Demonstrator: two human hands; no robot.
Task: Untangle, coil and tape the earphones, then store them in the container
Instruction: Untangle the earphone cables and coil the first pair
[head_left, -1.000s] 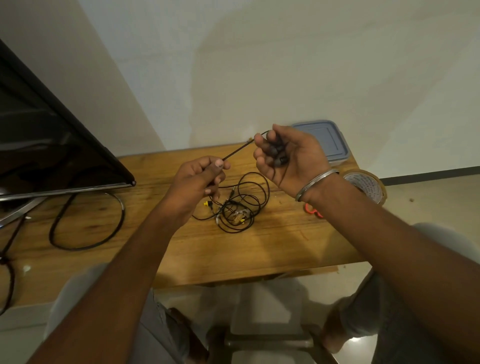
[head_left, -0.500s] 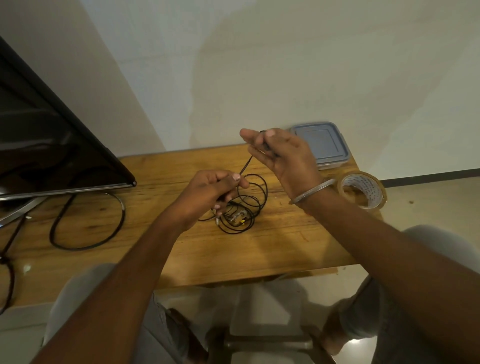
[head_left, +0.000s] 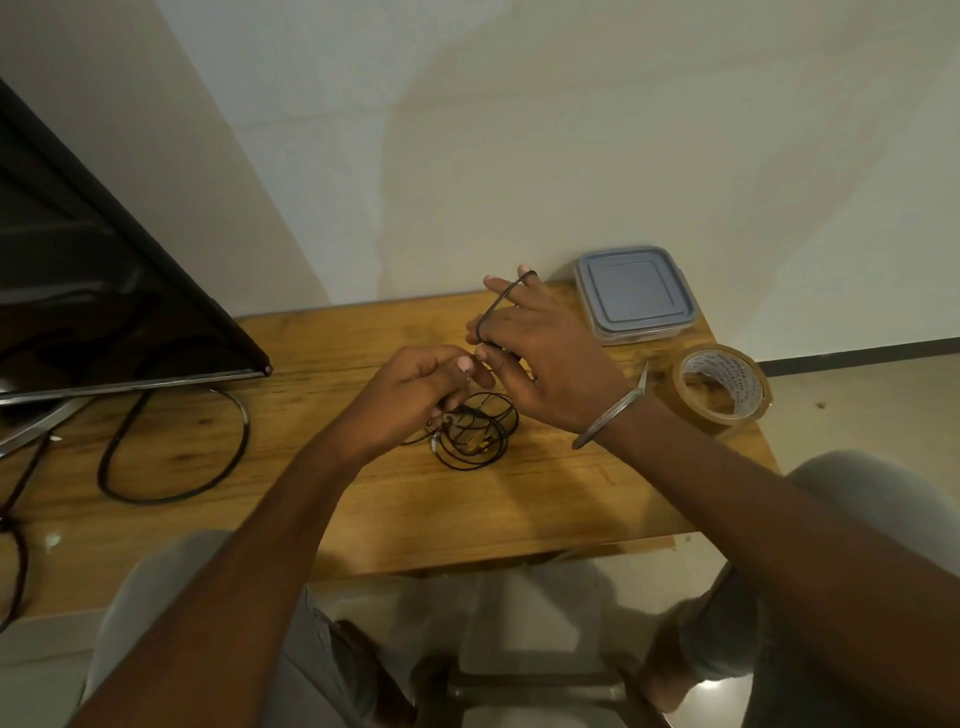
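Note:
A black earphone cord (head_left: 498, 304) is looped round the spread fingers of my right hand (head_left: 540, 364), which is held palm down above the wooden table (head_left: 311, 467). My left hand (head_left: 421, 389) pinches the same cord just left of the right hand. The loose rest of the earphones (head_left: 470, 439) lies in a tangle on the table under both hands. A square clear container with a blue-grey lid (head_left: 634, 293) sits shut at the table's far right corner. A roll of brown tape (head_left: 722, 387) lies in front of it.
A dark flat screen (head_left: 104, 291) stands at the left, with a thick black cable (head_left: 171, 457) looped on the table below it. A metal blade of scissors (head_left: 643, 376) shows beside my right wrist. The table's front edge is near my knees.
My right hand has turned palm down and spread its fingers, with the cord now wound over them. My left hand moved right and up, close against the right hand.

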